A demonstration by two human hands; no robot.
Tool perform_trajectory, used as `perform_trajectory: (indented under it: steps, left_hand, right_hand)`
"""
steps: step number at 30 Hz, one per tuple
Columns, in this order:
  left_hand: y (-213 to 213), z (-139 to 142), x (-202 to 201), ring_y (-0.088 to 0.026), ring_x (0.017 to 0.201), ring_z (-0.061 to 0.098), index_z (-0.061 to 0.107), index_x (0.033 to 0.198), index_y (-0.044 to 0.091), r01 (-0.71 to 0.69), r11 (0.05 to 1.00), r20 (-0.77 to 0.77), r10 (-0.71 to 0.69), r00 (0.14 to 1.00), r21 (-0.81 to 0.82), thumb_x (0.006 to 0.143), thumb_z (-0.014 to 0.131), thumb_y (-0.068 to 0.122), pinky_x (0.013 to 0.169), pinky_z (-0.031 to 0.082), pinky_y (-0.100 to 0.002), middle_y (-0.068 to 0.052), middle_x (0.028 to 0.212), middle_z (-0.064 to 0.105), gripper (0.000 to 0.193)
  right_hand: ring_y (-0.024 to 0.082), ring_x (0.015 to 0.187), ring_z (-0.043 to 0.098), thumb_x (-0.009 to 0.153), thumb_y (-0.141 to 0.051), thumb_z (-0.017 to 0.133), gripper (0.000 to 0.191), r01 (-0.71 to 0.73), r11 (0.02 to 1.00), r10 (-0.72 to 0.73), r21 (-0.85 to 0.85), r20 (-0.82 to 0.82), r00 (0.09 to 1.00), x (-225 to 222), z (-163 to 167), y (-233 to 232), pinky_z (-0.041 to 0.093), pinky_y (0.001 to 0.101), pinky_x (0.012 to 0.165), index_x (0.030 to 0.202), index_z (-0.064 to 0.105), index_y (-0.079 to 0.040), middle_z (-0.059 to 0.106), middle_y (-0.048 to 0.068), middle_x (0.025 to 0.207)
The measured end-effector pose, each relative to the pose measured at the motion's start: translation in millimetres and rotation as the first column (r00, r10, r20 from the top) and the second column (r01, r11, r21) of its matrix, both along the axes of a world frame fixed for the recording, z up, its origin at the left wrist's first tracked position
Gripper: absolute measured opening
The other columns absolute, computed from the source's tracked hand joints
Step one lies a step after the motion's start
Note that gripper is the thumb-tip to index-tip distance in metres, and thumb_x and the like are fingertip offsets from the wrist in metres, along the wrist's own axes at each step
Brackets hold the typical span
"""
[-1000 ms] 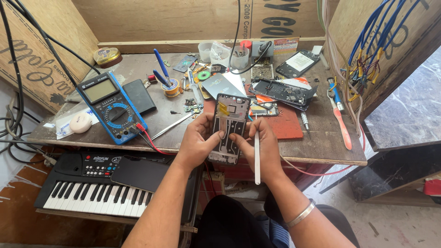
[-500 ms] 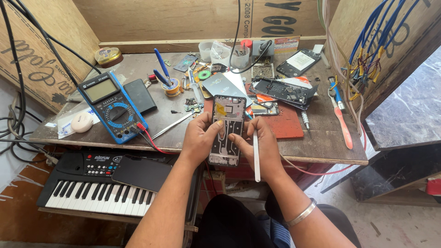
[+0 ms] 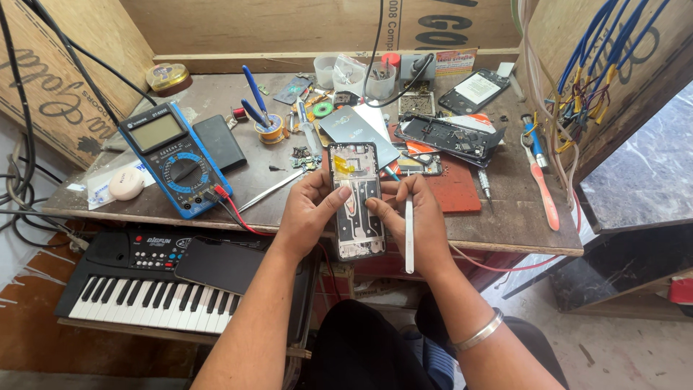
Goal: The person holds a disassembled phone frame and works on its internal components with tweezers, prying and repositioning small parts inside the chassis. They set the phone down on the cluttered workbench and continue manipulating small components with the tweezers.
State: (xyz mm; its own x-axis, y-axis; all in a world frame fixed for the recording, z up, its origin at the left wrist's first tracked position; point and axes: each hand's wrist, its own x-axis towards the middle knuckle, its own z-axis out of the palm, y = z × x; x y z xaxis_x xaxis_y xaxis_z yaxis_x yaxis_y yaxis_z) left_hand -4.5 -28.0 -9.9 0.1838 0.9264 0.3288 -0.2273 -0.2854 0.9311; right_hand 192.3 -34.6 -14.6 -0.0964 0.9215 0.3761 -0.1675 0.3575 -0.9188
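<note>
Fingers [image 3: 328,201] of both hands around phone frame [image 3: 355,202] edges, right hand [image 3: 415,224] gripping white stylus [image 3: 408,235].

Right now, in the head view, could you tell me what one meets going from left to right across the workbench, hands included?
White oval case → blue multimeter → left hand → opened phone frame → right hand, holding a white stylus-like tool → red-handled tool.
</note>
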Motion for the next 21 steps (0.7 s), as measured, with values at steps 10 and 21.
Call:
perform_trajectory:
  steps: [10,21]
  left_hand:
    - [4,-3,3,-0.009,0.079,0.069,0.059,0.098,0.005,-0.057,0.997,0.068,0.06,0.996,-0.045,0.097,0.072,0.018,0.068,0.057,-0.024,-0.009,0.091,0.075,0.019]
    - [4,-3,1,-0.009,0.069,0.068,0.059,0.105,0.003,-0.117,0.985,0.166,0.137,0.976,-0.126,0.097,0.069,0.017,0.059,0.055,-0.024,-0.009,0.085,0.075,0.019]
  right_hand:
    - [0.013,0.096,0.069,0.093,-0.007,0.076,0.037,0.083,0.994,-0.09,0.066,0.111,0.99,2,-2,-5,0.057,0.026,0.08,0.093,0.038,-0.008,0.072,0.018,0.113]
    - [0.031,0.133,0.06,0.106,-0.019,0.062,0.03,-0.046,0.974,0.089,0.223,-0.188,0.978,4,-15,-6,0.051,0.0445,0.116,0.115,0.036,-0.006,0.054,0.028,0.14]
